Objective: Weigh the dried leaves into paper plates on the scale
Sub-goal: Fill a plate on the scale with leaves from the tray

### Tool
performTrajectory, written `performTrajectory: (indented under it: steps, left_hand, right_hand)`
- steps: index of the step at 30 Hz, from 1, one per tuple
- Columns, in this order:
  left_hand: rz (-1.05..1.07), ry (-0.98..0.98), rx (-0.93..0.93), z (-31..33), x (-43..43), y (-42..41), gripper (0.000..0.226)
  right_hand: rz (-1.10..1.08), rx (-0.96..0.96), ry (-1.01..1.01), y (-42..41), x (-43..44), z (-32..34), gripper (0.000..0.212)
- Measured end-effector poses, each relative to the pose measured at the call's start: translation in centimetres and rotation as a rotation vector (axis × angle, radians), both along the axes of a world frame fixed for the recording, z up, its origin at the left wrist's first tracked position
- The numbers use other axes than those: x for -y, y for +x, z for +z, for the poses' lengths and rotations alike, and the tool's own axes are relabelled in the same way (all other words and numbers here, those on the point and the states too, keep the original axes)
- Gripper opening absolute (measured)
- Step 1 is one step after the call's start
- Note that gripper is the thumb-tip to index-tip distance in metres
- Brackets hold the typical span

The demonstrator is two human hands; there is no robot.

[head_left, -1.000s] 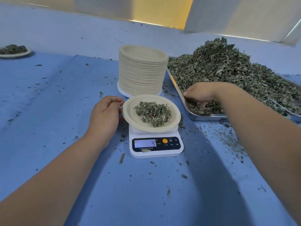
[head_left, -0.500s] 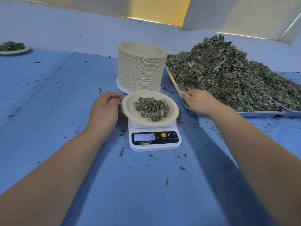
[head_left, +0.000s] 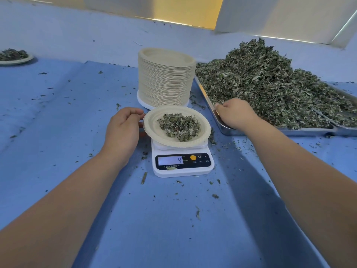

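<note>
A paper plate [head_left: 154, 130] holding a small heap of dried leaves [head_left: 178, 126] sits on the white digital scale [head_left: 183, 167], whose display reads 4. My left hand [head_left: 122, 130] pinches the plate's left rim between thumb and fingers. My right hand [head_left: 234, 115] is at the near left corner of the metal tray [head_left: 289, 131], fingers curled over its rim. I cannot see whether it also holds leaves. The tray carries a big pile of dried leaves [head_left: 270, 88].
A tall stack of paper plates [head_left: 166, 78] stands just behind the scale. A filled plate [head_left: 13, 58] lies far left. A second tray [head_left: 345, 130] adjoins the first on the right. Leaf crumbs litter the blue table cover [head_left: 58, 132].
My right hand has drawn back out of the leaf pile to the tray's near left rim. My left hand stays on the plate's rim, and the display still reads 4.
</note>
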State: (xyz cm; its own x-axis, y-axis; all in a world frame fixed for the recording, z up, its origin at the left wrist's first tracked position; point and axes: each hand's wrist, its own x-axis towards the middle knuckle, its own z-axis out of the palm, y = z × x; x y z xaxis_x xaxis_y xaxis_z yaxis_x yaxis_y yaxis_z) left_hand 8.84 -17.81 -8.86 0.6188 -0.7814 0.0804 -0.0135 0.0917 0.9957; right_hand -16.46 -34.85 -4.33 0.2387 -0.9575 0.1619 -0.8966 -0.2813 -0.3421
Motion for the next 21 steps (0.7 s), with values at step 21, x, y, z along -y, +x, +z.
performTrajectory:
  steps: [21]
  left_hand:
    - [-0.021, -0.015, 0.006, -0.2, 0.1, 0.1, 0.03]
  right_hand:
    - [0.578, 0.078, -0.202, 11.5, -9.9, 3.6, 0.036]
